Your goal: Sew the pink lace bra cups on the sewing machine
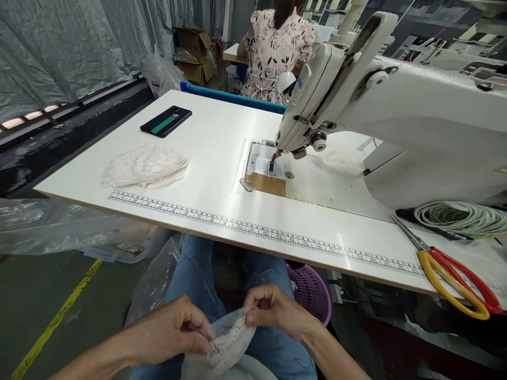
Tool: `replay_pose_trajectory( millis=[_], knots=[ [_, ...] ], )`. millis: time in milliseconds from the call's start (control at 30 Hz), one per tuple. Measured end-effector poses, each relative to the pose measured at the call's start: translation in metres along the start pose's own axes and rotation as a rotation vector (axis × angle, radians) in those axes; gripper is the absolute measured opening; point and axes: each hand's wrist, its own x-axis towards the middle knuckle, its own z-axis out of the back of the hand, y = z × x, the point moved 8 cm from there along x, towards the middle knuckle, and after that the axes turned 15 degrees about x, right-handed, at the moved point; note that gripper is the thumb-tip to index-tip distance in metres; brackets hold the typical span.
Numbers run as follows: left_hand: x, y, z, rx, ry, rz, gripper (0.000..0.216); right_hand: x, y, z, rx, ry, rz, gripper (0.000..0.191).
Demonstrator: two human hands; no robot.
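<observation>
Both hands are low over my lap, below the table's front edge. My left hand (174, 330) is closed in a pinch on a piece of white lace fabric (225, 345). My right hand (273, 311) pinches the same fabric at its upper edge, fingers curled. The fabric hangs between them over my blue trousers. On the white table (214, 158) lies a pile of white lace pieces (144, 166) at the left. A white sewing machine (388, 105) stands at the right, its needle (272, 161) above the plate.
A black phone (166, 121) lies at the table's far left. Red and yellow scissors (451, 274) and a coil of white cord (463, 217) sit at the right. A purple basket (311, 290) is under the table. Another person in a floral dress (273, 47) sits beyond.
</observation>
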Motion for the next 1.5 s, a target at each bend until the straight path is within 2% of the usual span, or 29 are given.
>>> replay_pose_trajectory(
  millis=[233,467,700,833,1200,1400,1500],
  knots=[
    [0.002,0.006,-0.006,-0.206,0.053,0.025,0.018,-0.001,0.002,-0.005,-0.004,0.004,-0.004,0.031],
    [0.012,-0.018,-0.009,-0.002,0.033,-0.066,0.017,-0.007,0.006,-0.014,-0.079,0.008,0.006,0.030],
    [0.022,-0.014,-0.019,-0.067,0.033,-0.032,0.014,-0.015,0.008,-0.010,-0.078,0.026,0.027,0.033],
    [0.017,-0.008,-0.017,-0.066,0.029,-0.001,0.013,-0.016,0.009,-0.017,-0.147,0.109,0.036,0.036],
    [0.014,-0.019,-0.015,-0.090,0.059,-0.028,0.012,-0.010,0.002,-0.022,-0.170,0.164,0.011,0.040],
    [0.006,-0.012,-0.004,-0.089,0.062,-0.004,0.019,-0.009,0.011,-0.016,-0.099,0.136,0.134,0.027],
    [0.002,-0.006,-0.001,-0.051,0.053,0.016,0.020,-0.008,0.008,-0.012,-0.052,0.111,0.084,0.028]
  ],
)
